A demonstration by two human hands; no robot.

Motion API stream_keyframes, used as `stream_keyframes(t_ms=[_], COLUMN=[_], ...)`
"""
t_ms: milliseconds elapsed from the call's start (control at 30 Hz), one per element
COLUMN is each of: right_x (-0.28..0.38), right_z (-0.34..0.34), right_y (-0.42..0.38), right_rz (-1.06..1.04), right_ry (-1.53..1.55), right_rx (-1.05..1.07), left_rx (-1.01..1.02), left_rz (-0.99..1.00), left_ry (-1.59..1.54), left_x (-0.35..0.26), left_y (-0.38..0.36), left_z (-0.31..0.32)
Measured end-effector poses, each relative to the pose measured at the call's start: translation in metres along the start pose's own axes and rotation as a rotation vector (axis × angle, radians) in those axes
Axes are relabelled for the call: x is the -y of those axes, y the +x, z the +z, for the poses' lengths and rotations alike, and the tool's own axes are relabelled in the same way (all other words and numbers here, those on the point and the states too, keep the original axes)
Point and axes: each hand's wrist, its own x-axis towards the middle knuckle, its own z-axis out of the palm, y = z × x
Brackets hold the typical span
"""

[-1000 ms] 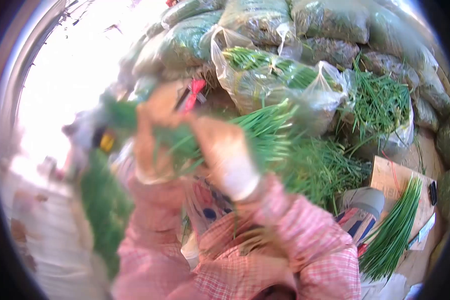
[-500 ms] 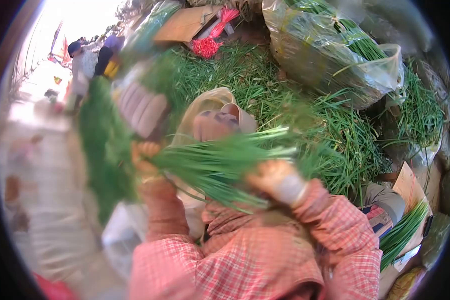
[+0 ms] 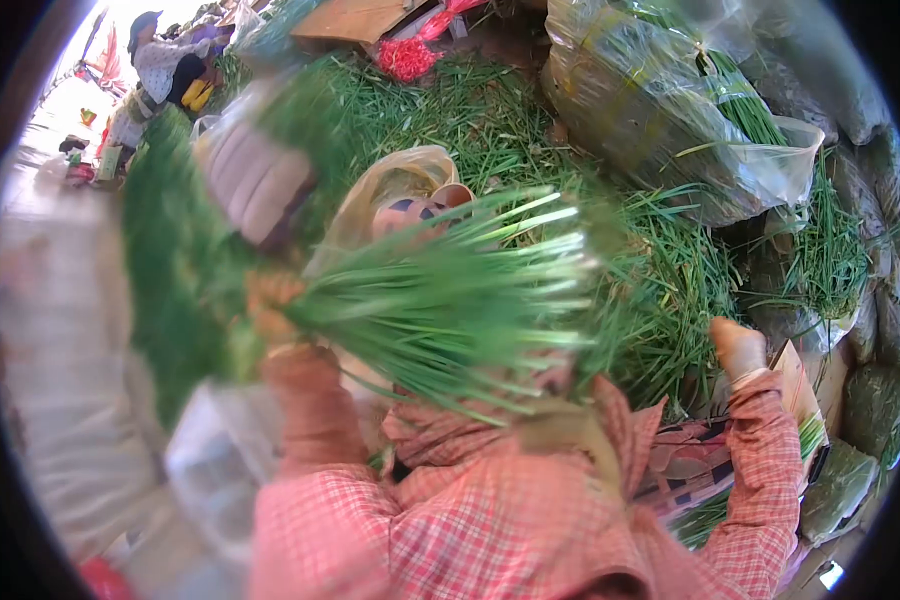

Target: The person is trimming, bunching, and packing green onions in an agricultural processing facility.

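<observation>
My left hand [image 3: 273, 300], blurred by motion, is closed around the narrow end of a bunch of chives [image 3: 430, 285]. The long green leaves fan out to the right in front of my chest, their pale cut ends pointing right. My right hand [image 3: 738, 348] is well away from the bunch, out to the right at the edge of the loose greens. Only its back and wrist show; its fingers are turned away and hidden.
Loose green leaves [image 3: 670, 290] cover the ground ahead. A clear plastic bag [image 3: 630, 130] of chives lies at upper right, pink ties [image 3: 408, 60] near the cardboard [image 3: 345, 20]. More chives rest on a board at right. A person [image 3: 165, 65] is at upper left.
My right hand has left the chives and moved far to the right. The bunch stays in my left hand, its pale ends now more spread. The view has shifted slightly.
</observation>
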Motion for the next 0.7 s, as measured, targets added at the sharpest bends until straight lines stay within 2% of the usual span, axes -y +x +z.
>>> stream_keyframes(t_ms=[33, 67, 133, 200, 233, 267, 333, 400, 500, 633, 700], right_x=[-0.031, -0.029, 0.034, 0.104, 0.138, 0.165, 0.213, 0.246, 0.27, 0.26, 0.26], right_z=[0.017, -0.006, -0.074, -0.117, -0.133, -0.135, -0.12, -0.12, -0.099, -0.095, -0.078], right_y=[-0.011, -0.014, 0.008, 0.031, 0.043, 0.05, 0.065, 0.079, 0.094, 0.084, 0.071], right_rz=[0.192, 0.23, 0.003, -0.086, -0.215, -0.299, -0.513, -0.519, -0.502, -0.541, -0.432], right_ry=[-0.229, -0.263, -0.207, 0.175, 0.448, 0.564, 0.466, 0.581, 0.606, 0.95, 1.047], right_rx=[0.127, 0.168, -0.224, -0.323, -0.313, -0.205, -0.415, -0.386, -0.272, -0.176, -0.147], left_rx=[0.077, 0.163, 0.019, -0.197, -0.183, -0.164, -0.198, -0.307, -0.347, -0.175, -0.051], left_rz=[-0.028, -0.054, 0.004, 0.051, 0.077, 0.105, 0.161, 0.222, 0.19, 0.113, 0.065], left_ry=[-0.043, -0.09, 0.087, 0.235, 0.223, 0.209, 0.242, 0.336, 0.336, 0.213, 0.146], left_x=[-0.001, 0.0, 0.001, 0.001, 0.003, 0.007, 0.015, 0.02, 0.019, 0.013, 0.012], left_y=[0.002, 0.005, 0.005, -0.002, -0.007, -0.011, -0.018, -0.023, -0.027, -0.02, -0.014], left_z=[-0.008, -0.015, -0.018, -0.007, 0.0, 0.011, 0.03, 0.046, 0.057, 0.035, 0.019])
